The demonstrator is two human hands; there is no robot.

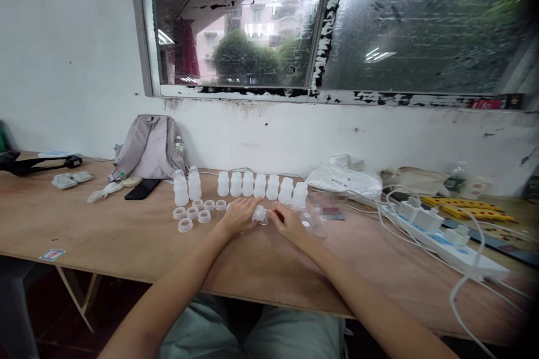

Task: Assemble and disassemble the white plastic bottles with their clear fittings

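Close together over the table are my left hand (241, 216) and my right hand (291, 224). The fingers of my left hand are closed round a small translucent white collar ring (258, 213). A clear bottle nipple (265, 212) sticks out of it, and the fingertips of my right hand pinch its end. Behind my hands stands a row of several white baby bottles (260, 185) without tops. Two capped baby bottles (181, 192) stand left of the row. Several loose collar rings (185, 225) lie left of my left hand. Clear caps (319, 229) lie beside my right hand, partly hidden.
A grey backpack (147, 148), a black phone (142, 189) and blister-like white packs (71, 179) lie at the left. White plastic bags (345, 176) lie at the back right. A power strip (455, 247) with loose cables and yellow parts (467, 208) occupy the right side.
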